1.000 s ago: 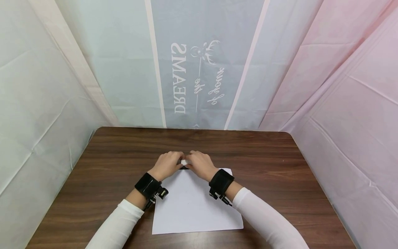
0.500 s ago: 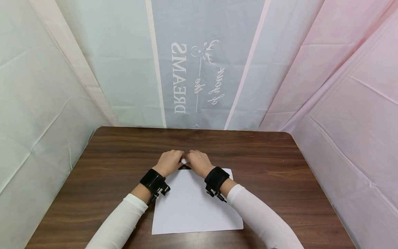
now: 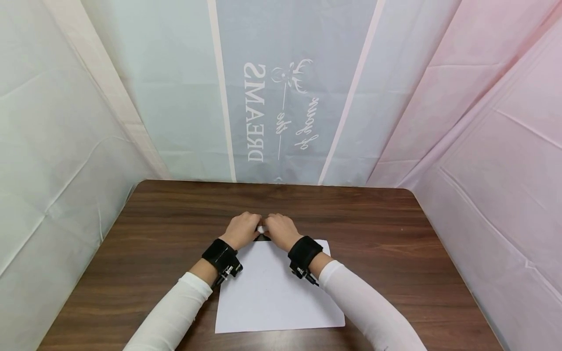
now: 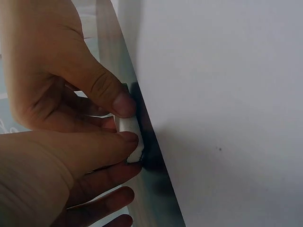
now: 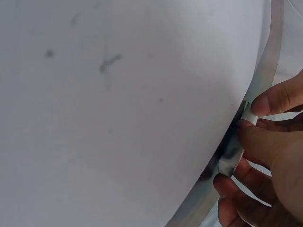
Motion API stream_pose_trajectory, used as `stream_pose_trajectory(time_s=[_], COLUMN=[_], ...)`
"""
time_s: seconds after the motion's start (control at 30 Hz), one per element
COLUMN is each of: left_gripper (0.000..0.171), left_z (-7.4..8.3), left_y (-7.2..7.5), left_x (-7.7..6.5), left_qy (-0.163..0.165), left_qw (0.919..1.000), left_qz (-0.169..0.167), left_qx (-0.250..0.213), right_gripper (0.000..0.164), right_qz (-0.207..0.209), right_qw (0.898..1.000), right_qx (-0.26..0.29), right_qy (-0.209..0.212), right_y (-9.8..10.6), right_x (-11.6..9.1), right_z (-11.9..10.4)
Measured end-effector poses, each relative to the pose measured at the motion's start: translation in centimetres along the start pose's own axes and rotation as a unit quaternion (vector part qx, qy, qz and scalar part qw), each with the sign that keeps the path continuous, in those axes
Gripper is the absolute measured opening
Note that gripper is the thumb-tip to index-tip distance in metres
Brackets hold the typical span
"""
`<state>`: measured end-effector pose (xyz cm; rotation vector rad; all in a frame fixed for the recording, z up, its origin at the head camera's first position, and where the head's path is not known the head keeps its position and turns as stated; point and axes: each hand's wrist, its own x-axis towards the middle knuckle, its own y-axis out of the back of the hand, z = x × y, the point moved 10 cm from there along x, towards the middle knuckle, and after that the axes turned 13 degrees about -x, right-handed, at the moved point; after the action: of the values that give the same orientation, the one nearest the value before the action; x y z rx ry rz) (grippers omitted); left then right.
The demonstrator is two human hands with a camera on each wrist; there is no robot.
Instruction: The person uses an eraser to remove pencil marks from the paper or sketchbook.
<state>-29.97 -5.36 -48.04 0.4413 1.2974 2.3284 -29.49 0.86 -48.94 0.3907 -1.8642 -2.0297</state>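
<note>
Between both hands is a small white block [image 4: 129, 127], eraser-like, with dark smudges on its side in the right wrist view. My left hand [image 3: 242, 230] pinches one end with thumb and fingers. From the other side, my right hand [image 3: 281, 231] pinches the opposite end, its thumb close to the left thumb. A sheet of white paper [image 3: 274, 287] lies flat below the wrists, and the block is held just beyond its far edge. A dark patch shows beneath the fingers there. In the head view the hands cover most of the block.
The brown wooden table [image 3: 377, 253] extends on all sides of the paper. Pale fabric panels rise around it, the back curtain [image 3: 281, 97] bearing mirrored lettering. Black wrist straps [image 3: 304, 249] carry small cameras over the paper.
Both forearms have shifted slightly inward and forward, and the wrists have turned a little. The hands keep their pinch on the white block at the same spot; the paper stays put.
</note>
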Motion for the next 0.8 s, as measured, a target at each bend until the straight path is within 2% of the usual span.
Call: stream_pose_trajectory(time_s=[0.5, 0.8], left_gripper=[0.013, 0.015], left_z=[-0.4, 0.1], left_y=[-0.2, 1.9], left_x=[0.0, -0.7], left_qy=[0.005, 0.011], left_qw=[1.0, 0.9981], left_qz=[0.0, 0.027], left_qx=[-0.002, -0.054], right_gripper=[0.015, 0.021], right_qz=[0.001, 0.03], right_qw=[1.0, 0.999], right_qx=[0.008, 0.036], right_qy=[0.008, 0.017], right_y=[0.0, 2.3], right_x=[-0.1, -0.8], right_z=[0.0, 0.1])
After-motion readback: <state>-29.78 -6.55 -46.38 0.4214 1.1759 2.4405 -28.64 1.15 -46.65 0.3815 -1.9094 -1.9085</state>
